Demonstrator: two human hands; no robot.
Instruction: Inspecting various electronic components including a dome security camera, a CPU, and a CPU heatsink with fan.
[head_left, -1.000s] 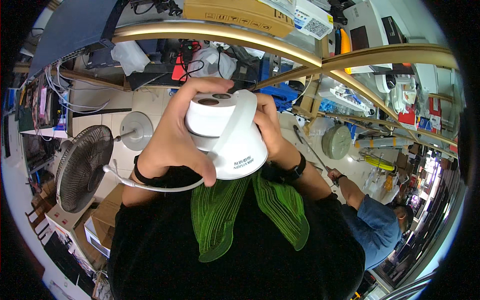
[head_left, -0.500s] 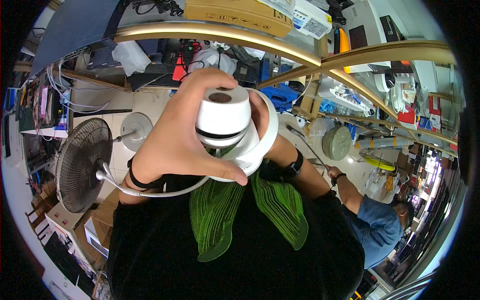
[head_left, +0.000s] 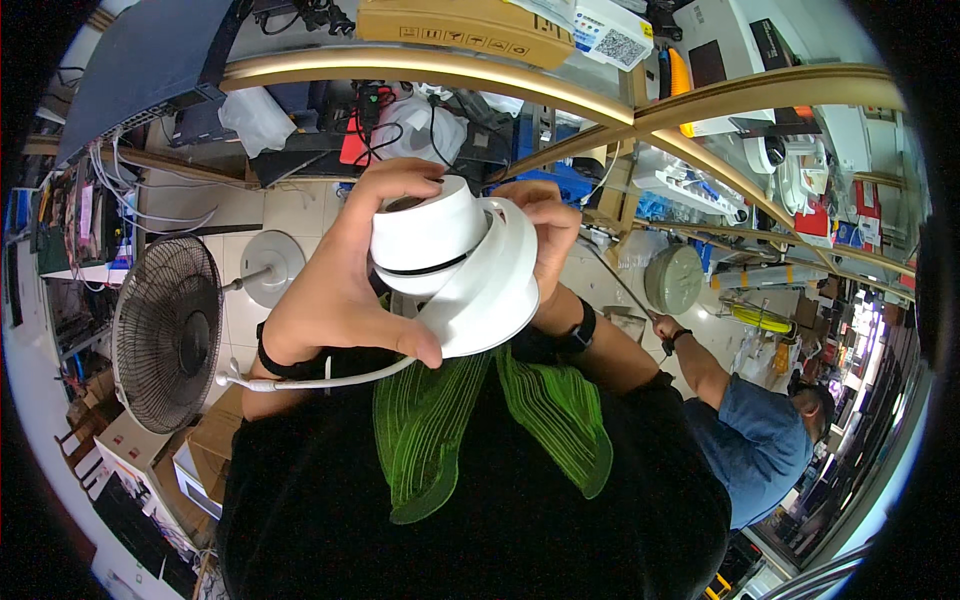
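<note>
A white turret security camera (head_left: 428, 232) is raised in front of my chest, its round head toward the left and a wide white base ring (head_left: 505, 285) toward the right. My left hand (head_left: 325, 275) is wrapped round the head, thumb below and fingers on top. On the ring's far right side, my right hand (head_left: 552, 235) grips the edge with bent fingers; part of it is hidden behind the ring. From under the camera a white cable (head_left: 330, 381) runs left past my left wrist to a connector end.
A standing fan (head_left: 170, 330) is at the left. Ahead, a glass shelf with gold edging (head_left: 430, 62) carries a cardboard box (head_left: 465, 30), with cables and bags below. At the right, a person in a blue shirt (head_left: 750, 450) holds a long stick. A round green stool (head_left: 674, 280) stands beyond.
The base ring has turned and tilted, so its outer side now faces me. My right hand's fingers have come into view at its edge. Camera and left hand have shifted slightly left.
</note>
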